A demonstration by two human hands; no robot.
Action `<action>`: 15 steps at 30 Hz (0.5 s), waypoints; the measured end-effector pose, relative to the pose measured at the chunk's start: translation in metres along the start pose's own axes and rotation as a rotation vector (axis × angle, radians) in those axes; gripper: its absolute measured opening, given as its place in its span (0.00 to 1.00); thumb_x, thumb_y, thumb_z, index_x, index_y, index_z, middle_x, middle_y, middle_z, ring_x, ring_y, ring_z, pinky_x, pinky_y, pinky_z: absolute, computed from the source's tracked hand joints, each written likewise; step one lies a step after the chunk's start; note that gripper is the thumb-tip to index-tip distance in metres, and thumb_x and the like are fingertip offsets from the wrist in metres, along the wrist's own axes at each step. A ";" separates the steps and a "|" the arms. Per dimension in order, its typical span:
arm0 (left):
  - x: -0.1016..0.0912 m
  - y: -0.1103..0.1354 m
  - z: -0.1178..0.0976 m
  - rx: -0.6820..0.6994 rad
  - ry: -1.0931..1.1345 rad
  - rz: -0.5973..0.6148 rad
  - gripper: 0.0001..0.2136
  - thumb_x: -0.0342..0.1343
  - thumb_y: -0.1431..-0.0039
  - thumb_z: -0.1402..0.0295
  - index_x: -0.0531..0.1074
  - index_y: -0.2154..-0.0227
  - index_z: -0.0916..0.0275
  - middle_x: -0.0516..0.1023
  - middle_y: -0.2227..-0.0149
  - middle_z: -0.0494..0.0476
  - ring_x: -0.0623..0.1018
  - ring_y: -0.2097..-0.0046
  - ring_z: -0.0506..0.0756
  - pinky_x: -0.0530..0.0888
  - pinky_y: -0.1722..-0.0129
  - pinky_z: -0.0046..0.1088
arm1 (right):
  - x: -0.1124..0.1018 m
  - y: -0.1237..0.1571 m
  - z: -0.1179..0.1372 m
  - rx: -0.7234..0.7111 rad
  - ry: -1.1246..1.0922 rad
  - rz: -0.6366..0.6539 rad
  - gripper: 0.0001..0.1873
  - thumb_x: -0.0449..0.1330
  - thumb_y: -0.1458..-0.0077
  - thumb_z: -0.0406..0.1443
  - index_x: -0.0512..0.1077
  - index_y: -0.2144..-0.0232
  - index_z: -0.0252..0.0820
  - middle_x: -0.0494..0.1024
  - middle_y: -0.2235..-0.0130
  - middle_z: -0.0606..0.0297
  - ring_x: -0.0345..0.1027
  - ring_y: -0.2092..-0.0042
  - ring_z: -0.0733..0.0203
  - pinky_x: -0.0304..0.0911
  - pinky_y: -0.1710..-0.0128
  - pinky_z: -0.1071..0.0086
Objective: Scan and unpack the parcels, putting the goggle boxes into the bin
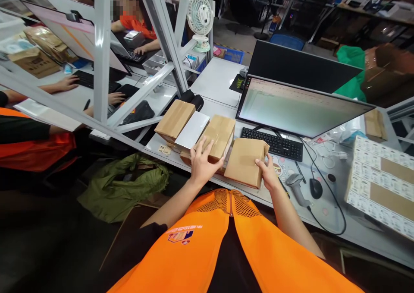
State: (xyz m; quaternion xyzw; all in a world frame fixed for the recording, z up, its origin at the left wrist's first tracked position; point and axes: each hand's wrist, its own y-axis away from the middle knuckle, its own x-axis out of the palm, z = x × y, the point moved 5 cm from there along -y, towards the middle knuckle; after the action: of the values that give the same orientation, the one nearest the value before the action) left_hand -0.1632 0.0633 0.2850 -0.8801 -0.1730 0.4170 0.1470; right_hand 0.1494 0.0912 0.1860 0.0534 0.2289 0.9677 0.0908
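My right hand (269, 171) grips the right edge of a brown cardboard box (244, 161), its thumb on the top face. The box is slightly tilted at the desk's front edge. My left hand (204, 162) has its fingers spread and lies against the near side of another taped cardboard box (220, 131). Left of that box is a white box (193, 129), and beyond it a further brown box (175, 117). These stand side by side in a row. The undersides of the boxes are hidden.
Behind the boxes stand a monitor (300, 105) and a keyboard (273, 144). A barcode scanner (297, 189), a cabled mouse (315, 188) and a large carton (383, 185) are to the right. Metal frame bars (152, 86) rise at left, with co-workers beyond.
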 end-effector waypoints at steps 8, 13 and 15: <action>0.057 0.067 0.015 -0.531 0.652 0.069 0.29 0.64 0.33 0.49 0.77 0.35 0.60 0.76 0.32 0.69 0.75 0.30 0.68 0.73 0.30 0.49 | -0.106 0.010 -0.016 -0.017 -0.150 -0.190 0.53 0.77 0.56 0.50 0.66 0.29 0.54 0.80 0.39 0.61 0.77 0.40 0.44 0.75 0.39 0.50; 0.102 0.087 0.033 -0.689 0.725 0.086 0.29 0.58 0.30 0.47 0.73 0.35 0.61 0.77 0.33 0.71 0.76 0.32 0.67 0.73 0.30 0.49 | -0.119 0.016 -0.019 -0.040 -0.180 -0.215 0.47 0.76 0.55 0.50 0.70 0.34 0.56 0.81 0.39 0.63 0.76 0.40 0.45 0.73 0.36 0.46; 0.099 0.087 0.034 -0.654 0.579 0.116 0.27 0.58 0.29 0.50 0.73 0.36 0.61 0.75 0.32 0.72 0.74 0.30 0.68 0.70 0.28 0.52 | -0.109 0.016 -0.021 -0.037 -0.192 -0.191 0.46 0.76 0.55 0.51 0.70 0.35 0.56 0.81 0.40 0.63 0.76 0.39 0.45 0.72 0.35 0.45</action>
State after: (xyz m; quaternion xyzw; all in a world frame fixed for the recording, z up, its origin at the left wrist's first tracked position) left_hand -0.1158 0.0317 0.1619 -0.9692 -0.1977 0.0842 -0.1205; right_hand 0.2509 0.0466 0.1678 0.1222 0.2056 0.9491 0.2049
